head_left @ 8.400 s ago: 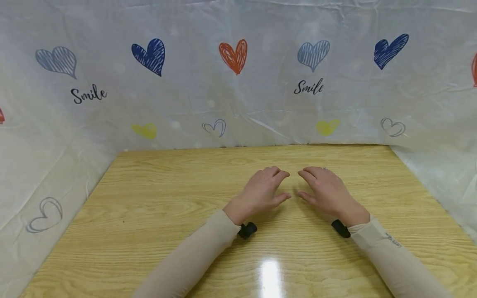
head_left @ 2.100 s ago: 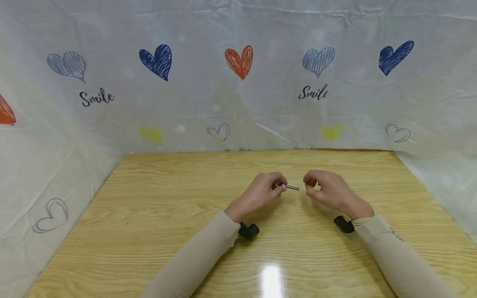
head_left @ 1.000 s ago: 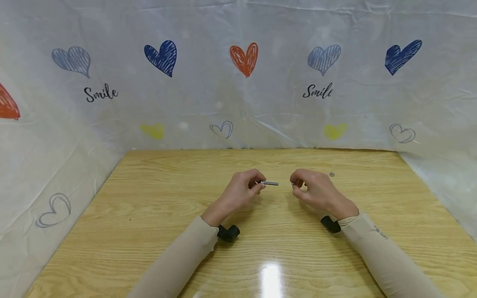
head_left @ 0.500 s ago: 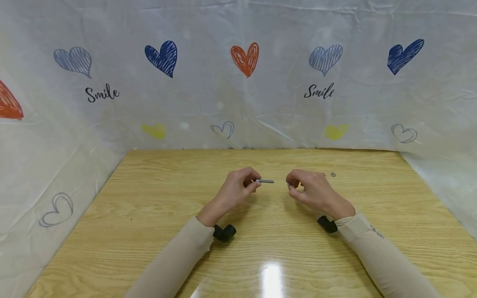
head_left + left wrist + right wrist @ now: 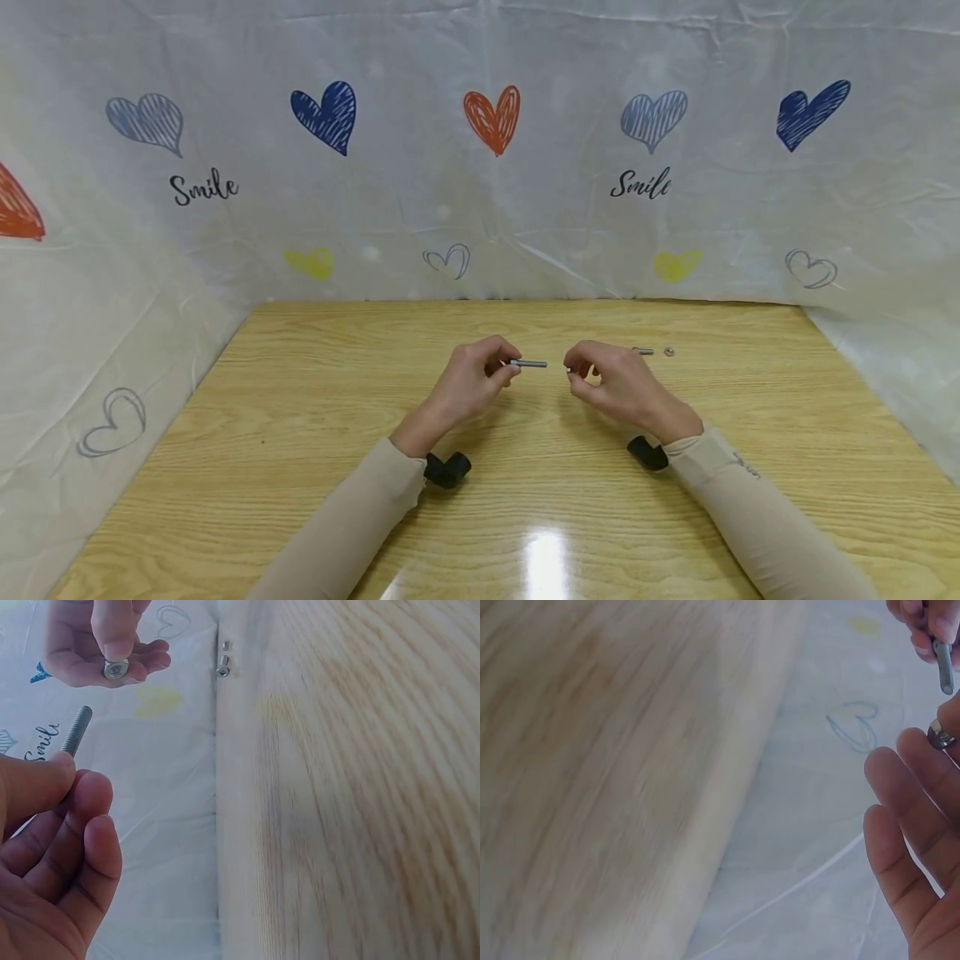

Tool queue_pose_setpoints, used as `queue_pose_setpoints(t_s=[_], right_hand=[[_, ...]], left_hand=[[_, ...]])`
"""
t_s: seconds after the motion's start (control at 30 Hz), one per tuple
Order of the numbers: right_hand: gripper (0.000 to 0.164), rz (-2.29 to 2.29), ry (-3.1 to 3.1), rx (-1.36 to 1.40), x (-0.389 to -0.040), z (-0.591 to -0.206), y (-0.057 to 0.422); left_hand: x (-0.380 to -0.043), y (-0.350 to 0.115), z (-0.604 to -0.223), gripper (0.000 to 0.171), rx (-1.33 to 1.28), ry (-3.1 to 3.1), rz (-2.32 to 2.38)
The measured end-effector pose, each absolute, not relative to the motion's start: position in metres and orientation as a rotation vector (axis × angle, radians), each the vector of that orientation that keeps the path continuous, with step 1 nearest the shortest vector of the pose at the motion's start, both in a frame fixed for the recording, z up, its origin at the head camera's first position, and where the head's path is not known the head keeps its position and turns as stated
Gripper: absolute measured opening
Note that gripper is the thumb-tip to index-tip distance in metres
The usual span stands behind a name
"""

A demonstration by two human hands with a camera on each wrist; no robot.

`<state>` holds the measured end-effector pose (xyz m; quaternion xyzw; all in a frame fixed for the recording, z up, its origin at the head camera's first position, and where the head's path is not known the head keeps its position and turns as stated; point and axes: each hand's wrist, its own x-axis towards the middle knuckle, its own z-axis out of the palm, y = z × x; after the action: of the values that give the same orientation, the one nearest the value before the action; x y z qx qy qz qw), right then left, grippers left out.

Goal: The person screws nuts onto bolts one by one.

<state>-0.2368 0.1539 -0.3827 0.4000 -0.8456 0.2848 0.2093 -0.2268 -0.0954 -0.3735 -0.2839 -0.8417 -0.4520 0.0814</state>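
Note:
In the head view my left hand [image 5: 468,379] pinches a metal bolt [image 5: 532,363] between thumb and fingertips, its threaded shank pointing right. Facing it, my right hand [image 5: 618,379] pinches a small metal nut [image 5: 567,369]. A short gap separates the bolt's tip from the nut. The left wrist view shows the grey shank of the bolt [image 5: 77,729] and the nut [image 5: 115,669] with its hole visible. My left hand's fingers hide the bolt's other end. Seen from the right wrist, the nut [image 5: 939,735] sits just below the bolt's tip [image 5: 944,667], partly covered by fingers.
Behind my right hand a second bolt [image 5: 643,351] lies on the wooden table [image 5: 337,400], with a second nut [image 5: 670,352] just to its right. A white curtain [image 5: 420,192] printed with hearts stands along the table's back and sides.
Empty at first, my hands have since taken hold of the bolt and nut. Over the last second both shifted left, the right one more, narrowing the gap and uncovering the second bolt.

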Motion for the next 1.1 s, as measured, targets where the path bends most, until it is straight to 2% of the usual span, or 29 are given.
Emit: queue_pose_setpoints(t_s=[0.47, 0.9, 1.1], right_hand=[[0.015, 1.048, -2.279, 1.148, -0.236, -0.384, 0.140], [0.014, 1.295, -2.276, 1.027, -0.230, -0.384, 0.134], [0.014, 1.351, -2.261, 1.024, -0.219, -0.369, 0.129]], left_hand=[[-0.226, -0.098, -0.371, 0.008, -0.842, -2.453, -1.330], [-0.224, -0.095, -0.369, 0.009, -0.903, -2.381, -1.338], [-0.221, -0.094, -0.367, 0.009, -0.928, -2.367, -1.358]])
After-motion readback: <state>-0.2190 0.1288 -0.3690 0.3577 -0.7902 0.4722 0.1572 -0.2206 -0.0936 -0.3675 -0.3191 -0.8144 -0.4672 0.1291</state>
